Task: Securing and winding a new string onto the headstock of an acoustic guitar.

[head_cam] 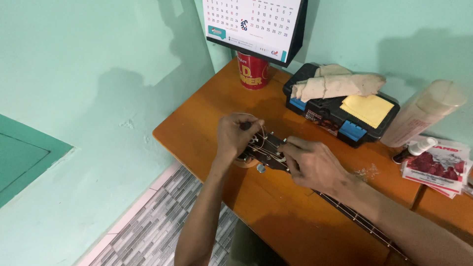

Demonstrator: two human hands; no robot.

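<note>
Wood surface (pixel 295 216): guitar headstock (pixel 263 148) at its left edge, neck (pixel 354 216) running lower-right. L hand (pixel 235 134) fingers pinching tuner at headstock end; R hand (pixel 315 165) fingers pressed on strings (pixel 268 150), neck side. L nearer tip.

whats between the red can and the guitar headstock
Bare table only, in the head view, between the can and the headstock.

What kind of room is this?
Probably a home corner used for instrument repair: a guitar headstock lies on a wooden table, beside a black tool case and a desk calendar.
</note>
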